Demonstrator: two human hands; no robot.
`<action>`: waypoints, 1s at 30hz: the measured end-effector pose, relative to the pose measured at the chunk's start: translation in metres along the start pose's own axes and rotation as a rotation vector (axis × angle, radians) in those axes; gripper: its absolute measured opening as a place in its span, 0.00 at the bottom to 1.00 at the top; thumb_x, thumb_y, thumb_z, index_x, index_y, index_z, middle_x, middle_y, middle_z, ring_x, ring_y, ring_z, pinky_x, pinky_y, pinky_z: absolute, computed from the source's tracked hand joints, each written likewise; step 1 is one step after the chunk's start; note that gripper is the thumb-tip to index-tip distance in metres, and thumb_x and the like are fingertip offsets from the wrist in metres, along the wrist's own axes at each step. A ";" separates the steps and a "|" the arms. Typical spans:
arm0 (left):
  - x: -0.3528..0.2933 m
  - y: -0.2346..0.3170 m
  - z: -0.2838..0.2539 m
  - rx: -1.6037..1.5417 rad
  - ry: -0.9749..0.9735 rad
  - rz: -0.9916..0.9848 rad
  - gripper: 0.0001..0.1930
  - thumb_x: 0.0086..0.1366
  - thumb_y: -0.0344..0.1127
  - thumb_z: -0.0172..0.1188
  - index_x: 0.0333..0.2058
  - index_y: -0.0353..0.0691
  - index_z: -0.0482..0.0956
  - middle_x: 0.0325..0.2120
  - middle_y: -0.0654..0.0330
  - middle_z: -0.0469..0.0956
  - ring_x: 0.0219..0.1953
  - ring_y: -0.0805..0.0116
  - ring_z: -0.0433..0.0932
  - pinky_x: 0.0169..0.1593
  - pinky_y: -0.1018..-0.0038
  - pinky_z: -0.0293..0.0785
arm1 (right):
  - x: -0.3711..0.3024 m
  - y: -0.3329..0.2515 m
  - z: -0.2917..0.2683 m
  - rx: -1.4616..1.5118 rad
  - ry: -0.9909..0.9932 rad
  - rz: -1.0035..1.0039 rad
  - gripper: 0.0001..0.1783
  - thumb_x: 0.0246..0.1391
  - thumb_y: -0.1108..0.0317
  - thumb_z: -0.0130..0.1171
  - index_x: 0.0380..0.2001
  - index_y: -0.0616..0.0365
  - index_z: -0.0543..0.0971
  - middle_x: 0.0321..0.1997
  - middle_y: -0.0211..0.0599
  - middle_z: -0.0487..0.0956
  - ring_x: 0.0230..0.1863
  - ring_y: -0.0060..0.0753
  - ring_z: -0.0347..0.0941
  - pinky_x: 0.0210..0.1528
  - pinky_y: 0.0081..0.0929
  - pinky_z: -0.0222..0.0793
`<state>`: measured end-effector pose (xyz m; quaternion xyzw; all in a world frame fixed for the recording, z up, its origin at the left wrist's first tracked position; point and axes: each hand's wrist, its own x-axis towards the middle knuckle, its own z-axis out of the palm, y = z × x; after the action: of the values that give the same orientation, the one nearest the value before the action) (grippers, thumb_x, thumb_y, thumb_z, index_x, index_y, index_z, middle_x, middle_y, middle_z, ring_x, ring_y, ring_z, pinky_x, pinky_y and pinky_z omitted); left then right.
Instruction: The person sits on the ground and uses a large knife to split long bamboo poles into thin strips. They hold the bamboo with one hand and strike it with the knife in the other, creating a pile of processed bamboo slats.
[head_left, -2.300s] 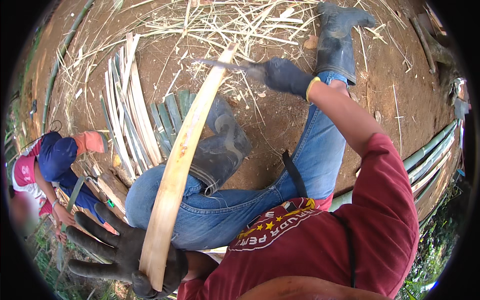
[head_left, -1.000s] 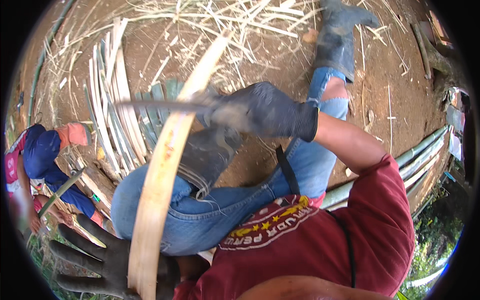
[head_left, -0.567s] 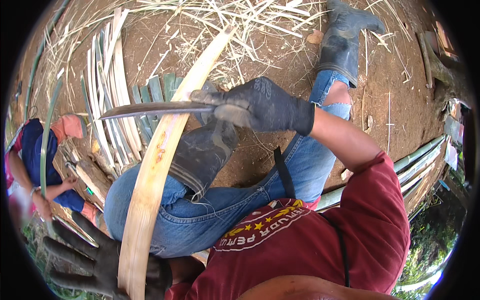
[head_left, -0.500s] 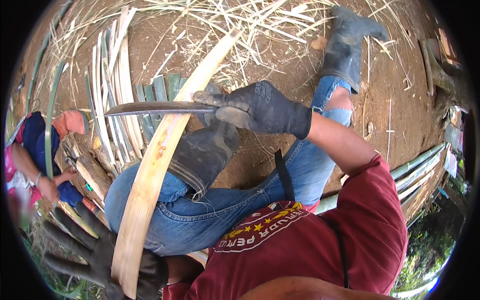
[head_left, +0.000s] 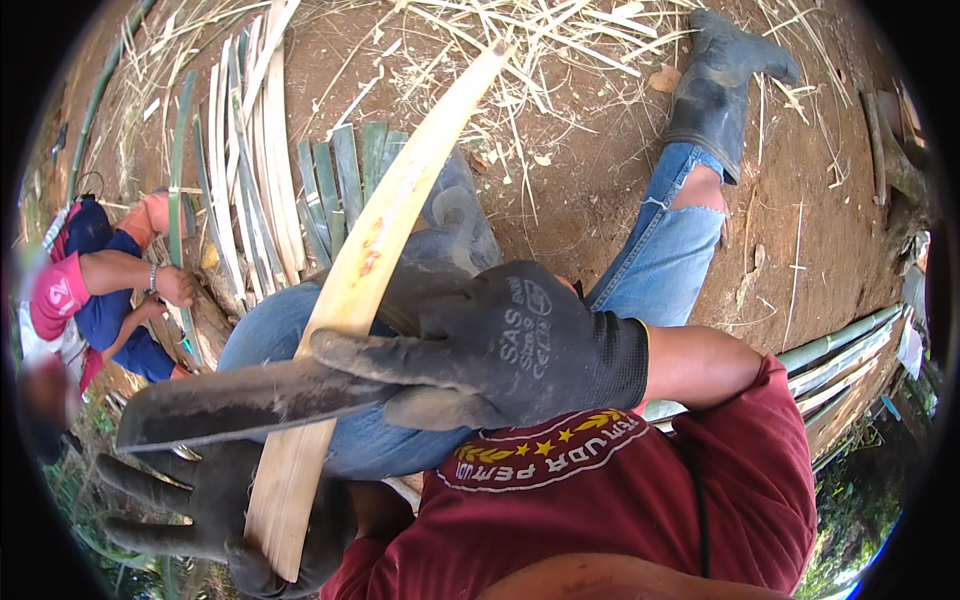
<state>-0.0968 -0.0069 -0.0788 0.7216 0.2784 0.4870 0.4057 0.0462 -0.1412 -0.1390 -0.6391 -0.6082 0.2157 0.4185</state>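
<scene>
A long pale bamboo strip (head_left: 395,215) slants across my bent left thigh, its tapered end pointing away. My right hand (head_left: 505,345), in a dark grey work glove, grips a machete (head_left: 205,408); the handle is hidden in the fist and the index finger stretches along the blade. The broad dark blade crosses over the lower part of the strip. My left hand (head_left: 205,505), gloved too, supports the strip's near end against the palm, with the thumb at its edge and the other fingers spread beyond it.
Split bamboo slats (head_left: 262,170) lie on the dirt to the left, with shavings (head_left: 560,40) scattered ahead. Another person (head_left: 110,280) sits at the left, holding an upright green strip (head_left: 180,170). Bamboo poles (head_left: 850,345) lie at the right beyond my boot (head_left: 710,100).
My right hand has drawn the machete down the strip toward me, and the blade now shows its broad side. The left hand keeps its hold. The other person has leaned inward.
</scene>
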 end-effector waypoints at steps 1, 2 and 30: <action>0.001 -0.002 0.001 -0.023 0.000 0.005 0.41 0.65 0.59 0.46 0.70 0.47 0.43 0.70 0.48 0.46 0.71 0.49 0.46 0.72 0.51 0.44 | -0.001 0.001 0.001 -0.012 0.031 0.023 0.37 0.49 0.54 0.65 0.65 0.39 0.68 0.38 0.35 0.78 0.25 0.32 0.78 0.22 0.30 0.72; 0.003 -0.005 0.003 -0.050 -0.005 0.006 0.41 0.65 0.58 0.46 0.70 0.47 0.43 0.70 0.48 0.46 0.71 0.48 0.46 0.72 0.50 0.44 | -0.002 0.001 0.004 -0.019 0.066 0.056 0.38 0.49 0.54 0.64 0.65 0.39 0.67 0.38 0.34 0.78 0.24 0.30 0.77 0.22 0.30 0.71; -0.001 0.008 -0.021 -0.211 0.124 0.149 0.43 0.59 0.45 0.57 0.68 0.41 0.45 0.68 0.46 0.49 0.68 0.45 0.54 0.70 0.43 0.44 | -0.022 -0.044 0.013 0.122 0.044 0.135 0.31 0.49 0.61 0.66 0.59 0.41 0.73 0.27 0.36 0.77 0.21 0.36 0.76 0.22 0.31 0.71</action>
<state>-0.1169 -0.0052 -0.0687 0.6620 0.1958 0.5860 0.4243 0.0065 -0.1628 -0.1165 -0.6566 -0.5400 0.2659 0.4546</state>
